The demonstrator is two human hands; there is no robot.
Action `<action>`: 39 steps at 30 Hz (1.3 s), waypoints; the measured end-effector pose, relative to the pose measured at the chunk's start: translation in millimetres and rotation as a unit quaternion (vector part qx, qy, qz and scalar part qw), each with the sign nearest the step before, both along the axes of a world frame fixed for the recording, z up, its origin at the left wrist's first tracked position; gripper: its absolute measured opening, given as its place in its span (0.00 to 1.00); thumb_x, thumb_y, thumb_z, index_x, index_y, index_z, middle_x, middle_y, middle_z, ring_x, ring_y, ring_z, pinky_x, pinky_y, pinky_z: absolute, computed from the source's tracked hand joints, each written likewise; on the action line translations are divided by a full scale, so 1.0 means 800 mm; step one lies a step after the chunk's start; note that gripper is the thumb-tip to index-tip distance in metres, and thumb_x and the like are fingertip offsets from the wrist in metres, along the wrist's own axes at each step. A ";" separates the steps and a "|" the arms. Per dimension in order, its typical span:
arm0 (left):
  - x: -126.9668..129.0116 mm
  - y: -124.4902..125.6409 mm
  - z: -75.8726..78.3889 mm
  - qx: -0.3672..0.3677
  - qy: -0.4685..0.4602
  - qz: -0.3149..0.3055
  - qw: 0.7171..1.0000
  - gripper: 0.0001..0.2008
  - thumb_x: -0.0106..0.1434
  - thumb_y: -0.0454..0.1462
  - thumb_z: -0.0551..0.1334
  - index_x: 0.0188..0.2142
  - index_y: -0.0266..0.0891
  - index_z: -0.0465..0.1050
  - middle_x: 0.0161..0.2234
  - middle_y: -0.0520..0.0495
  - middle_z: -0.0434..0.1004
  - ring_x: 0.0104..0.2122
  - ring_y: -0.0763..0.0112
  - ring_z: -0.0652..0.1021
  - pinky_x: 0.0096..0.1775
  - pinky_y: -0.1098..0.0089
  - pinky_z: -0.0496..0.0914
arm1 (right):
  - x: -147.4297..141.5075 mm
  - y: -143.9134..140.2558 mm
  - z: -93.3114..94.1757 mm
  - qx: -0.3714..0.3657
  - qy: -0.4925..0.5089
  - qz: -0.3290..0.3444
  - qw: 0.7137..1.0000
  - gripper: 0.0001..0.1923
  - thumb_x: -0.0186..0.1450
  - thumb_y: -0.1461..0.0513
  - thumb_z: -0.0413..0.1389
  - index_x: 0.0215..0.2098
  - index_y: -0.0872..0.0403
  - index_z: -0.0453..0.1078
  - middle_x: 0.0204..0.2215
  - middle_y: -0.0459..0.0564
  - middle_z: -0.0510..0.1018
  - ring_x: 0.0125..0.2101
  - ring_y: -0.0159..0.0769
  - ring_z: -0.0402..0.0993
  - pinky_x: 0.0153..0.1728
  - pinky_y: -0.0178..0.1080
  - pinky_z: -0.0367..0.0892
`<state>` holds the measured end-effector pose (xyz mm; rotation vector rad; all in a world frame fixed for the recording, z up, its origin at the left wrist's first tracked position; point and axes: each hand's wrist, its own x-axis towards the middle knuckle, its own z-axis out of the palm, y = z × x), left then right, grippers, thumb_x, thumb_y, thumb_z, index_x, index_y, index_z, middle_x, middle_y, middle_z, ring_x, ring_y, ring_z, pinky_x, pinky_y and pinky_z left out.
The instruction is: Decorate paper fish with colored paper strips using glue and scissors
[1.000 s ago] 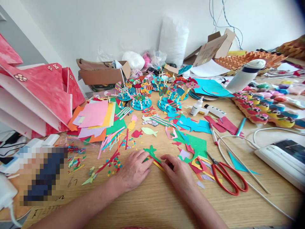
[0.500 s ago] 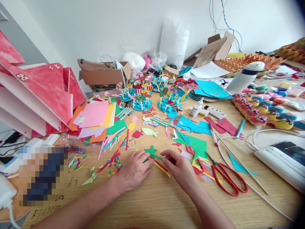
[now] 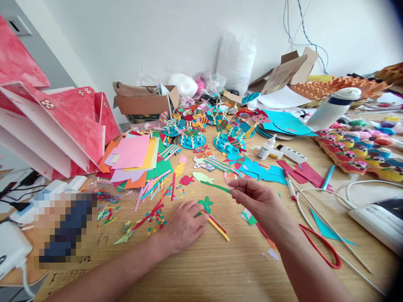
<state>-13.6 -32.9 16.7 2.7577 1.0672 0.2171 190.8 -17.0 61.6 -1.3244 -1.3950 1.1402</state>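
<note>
My left hand (image 3: pixel 185 222) rests on the table with curled fingers, their tips pressing on the near ends of a red paper strip (image 3: pixel 220 226) and a yellow paper strip (image 3: pixel 219 229). Touching its index finger is a green star-shaped paper cutout (image 3: pixel 206 204). My right hand (image 3: pixel 255 199) is raised over the table, pinching one end of a narrow green paper strip (image 3: pixel 215 186). Beyond the hands lie a pale green paper fish (image 3: pixel 203 178) and a red paper fish (image 3: pixel 187 180). Scissors with red handles (image 3: pixel 324 249) are partly hidden behind my right forearm.
Stacked coloured paper (image 3: pixel 132 153) lies at the left, with loose strips and dots nearby. Blue paper bases (image 3: pixel 192 141) with fish stand at the back. A glue bottle (image 3: pixel 267 147), a marker (image 3: pixel 289 184), a thin stick (image 3: pixel 340 233) and a white cable (image 3: pixel 297 205) occupy the right.
My right hand has moved up and right from beside the green cutout, lifting a green strip. My left hand stays at the strips. The view has shifted slightly left.
</note>
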 end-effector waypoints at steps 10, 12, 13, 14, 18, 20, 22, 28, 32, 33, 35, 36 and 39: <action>-0.015 -0.001 0.005 0.054 -0.096 0.010 0.994 0.07 0.61 0.32 0.51 0.36 0.38 0.67 0.37 0.47 0.68 0.40 0.69 0.67 0.45 0.66 0.63 | -0.029 0.052 0.001 0.135 -0.254 0.042 0.957 0.07 0.57 0.63 0.51 0.32 0.53 0.70 0.24 0.45 0.75 0.25 0.31 0.69 0.26 0.32 0.62; -0.025 0.001 0.007 0.052 -0.116 0.032 0.991 0.08 0.62 0.32 0.50 0.32 0.37 0.67 0.34 0.47 0.68 0.36 0.71 0.68 0.41 0.69 0.65 | -0.040 0.059 0.000 0.172 -0.322 0.046 0.930 0.08 0.57 0.65 0.50 0.32 0.52 0.70 0.27 0.46 0.77 0.27 0.32 0.71 0.29 0.32 0.61; -0.032 0.004 0.009 0.048 -0.125 0.050 0.990 0.09 0.62 0.32 0.49 0.31 0.36 0.67 0.33 0.48 0.68 0.35 0.72 0.68 0.40 0.70 0.65 | -0.046 0.061 -0.002 0.188 -0.350 0.050 0.916 0.09 0.57 0.66 0.50 0.32 0.52 0.71 0.28 0.46 0.77 0.29 0.32 0.71 0.30 0.32 0.61; -0.041 0.008 0.010 0.045 -0.132 0.073 0.988 0.09 0.62 0.32 0.49 0.30 0.36 0.67 0.32 0.48 0.68 0.35 0.72 0.68 0.39 0.70 0.65 | -0.051 0.063 -0.004 0.202 -0.371 0.054 0.905 0.09 0.57 0.67 0.49 0.32 0.52 0.71 0.30 0.47 0.77 0.30 0.33 0.71 0.30 0.32 0.61; -0.079 0.031 0.014 0.042 -0.132 0.203 0.969 0.06 0.60 0.33 0.52 0.28 0.36 0.65 0.31 0.48 0.68 0.35 0.70 0.69 0.39 0.68 0.65 | -0.071 0.069 -0.009 0.216 -0.395 0.070 0.890 0.11 0.59 0.68 0.47 0.32 0.52 0.71 0.31 0.48 0.76 0.31 0.33 0.71 0.30 0.31 0.59; -0.093 0.041 0.013 0.028 -0.103 0.233 0.967 0.05 0.59 0.32 0.53 0.29 0.37 0.66 0.32 0.48 0.69 0.37 0.68 0.69 0.41 0.67 0.64 | -0.080 0.072 -0.009 0.220 -0.398 0.071 0.888 0.11 0.60 0.67 0.47 0.32 0.53 0.71 0.31 0.49 0.76 0.32 0.33 0.70 0.30 0.31 0.58; -0.097 0.047 0.010 0.014 -0.053 0.236 0.970 0.04 0.58 0.32 0.54 0.31 0.38 0.67 0.33 0.47 0.69 0.38 0.67 0.69 0.42 0.66 0.64 | -0.088 0.075 -0.007 0.224 -0.400 0.069 0.886 0.11 0.61 0.67 0.46 0.33 0.54 0.70 0.32 0.50 0.76 0.32 0.34 0.70 0.30 0.32 0.58; -0.077 0.051 0.000 0.026 0.071 0.223 0.972 0.07 0.54 0.35 0.58 0.34 0.36 0.67 0.34 0.44 0.70 0.38 0.61 0.70 0.40 0.63 0.64 | -0.095 0.076 -0.003 0.230 -0.404 0.059 0.883 0.10 0.61 0.66 0.46 0.34 0.53 0.70 0.32 0.50 0.75 0.33 0.34 0.69 0.31 0.32 0.58; -0.071 0.055 -0.004 0.029 0.087 0.231 0.969 0.08 0.55 0.33 0.55 0.35 0.35 0.67 0.35 0.42 0.70 0.38 0.60 0.70 0.40 0.62 0.65 | -0.087 0.074 -0.005 0.227 -0.403 0.048 0.885 0.10 0.61 0.66 0.46 0.33 0.53 0.70 0.31 0.49 0.75 0.33 0.33 0.69 0.31 0.32 0.58; -0.071 0.055 -0.004 0.028 0.090 0.232 0.968 0.08 0.55 0.32 0.54 0.36 0.34 0.67 0.35 0.41 0.71 0.39 0.60 0.70 0.40 0.62 0.65 | -0.085 0.074 -0.005 0.227 -0.401 0.043 0.886 0.10 0.61 0.66 0.46 0.33 0.53 0.70 0.31 0.49 0.75 0.33 0.34 0.69 0.31 0.32 0.58; -0.070 0.056 -0.005 0.029 0.094 0.231 0.968 0.10 0.55 0.30 0.52 0.37 0.34 0.67 0.36 0.40 0.71 0.39 0.60 0.70 0.40 0.62 0.65 | -0.082 0.074 -0.002 0.226 -0.398 0.033 0.889 0.10 0.60 0.66 0.47 0.33 0.53 0.70 0.31 0.50 0.75 0.32 0.34 0.70 0.30 0.32 0.58; -0.070 0.056 -0.005 0.030 0.098 0.231 0.968 0.11 0.55 0.29 0.51 0.38 0.34 0.67 0.36 0.40 0.71 0.39 0.61 0.70 0.41 0.62 0.64 | -0.082 0.074 0.000 0.225 -0.395 0.029 0.890 0.10 0.60 0.66 0.47 0.33 0.53 0.70 0.32 0.50 0.75 0.32 0.34 0.70 0.30 0.32 0.58; -0.067 0.056 -0.003 0.032 0.109 0.233 0.966 0.12 0.54 0.27 0.50 0.37 0.34 0.68 0.36 0.41 0.72 0.38 0.62 0.71 0.41 0.63 0.64 | -0.082 0.076 0.007 0.226 -0.382 0.025 0.896 0.09 0.59 0.67 0.47 0.33 0.54 0.69 0.31 0.50 0.75 0.31 0.34 0.70 0.30 0.32 0.58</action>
